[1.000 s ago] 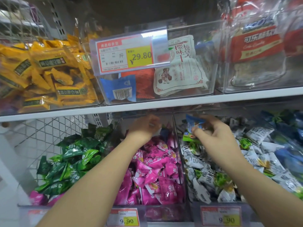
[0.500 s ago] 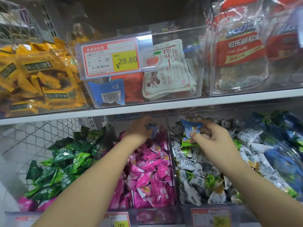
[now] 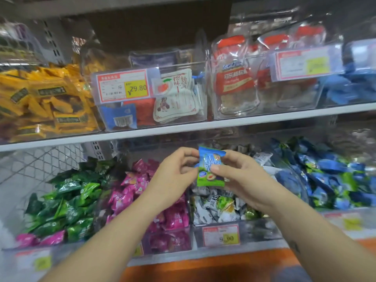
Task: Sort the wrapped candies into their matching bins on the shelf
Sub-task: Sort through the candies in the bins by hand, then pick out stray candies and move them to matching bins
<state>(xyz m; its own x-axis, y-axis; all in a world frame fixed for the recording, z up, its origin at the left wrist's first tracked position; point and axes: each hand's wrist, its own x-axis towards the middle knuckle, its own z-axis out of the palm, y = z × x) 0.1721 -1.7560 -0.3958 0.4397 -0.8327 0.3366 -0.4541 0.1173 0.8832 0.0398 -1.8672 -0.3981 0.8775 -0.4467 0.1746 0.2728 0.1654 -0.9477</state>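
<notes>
I get bright, even light; glare streaks the clear bins [image 3: 266, 112] on the upper shelf [image 3: 183, 130] (worst at its right end). Edges bow and smear, blurring the lower-left price tag [image 3: 38, 261].

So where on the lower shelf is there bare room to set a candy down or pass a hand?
Bare patch left of the green candies, against the wire mesh. Hand-room above the pink candies, under the shelf board. Crowded: white candies and blue candies, heaped.
</notes>
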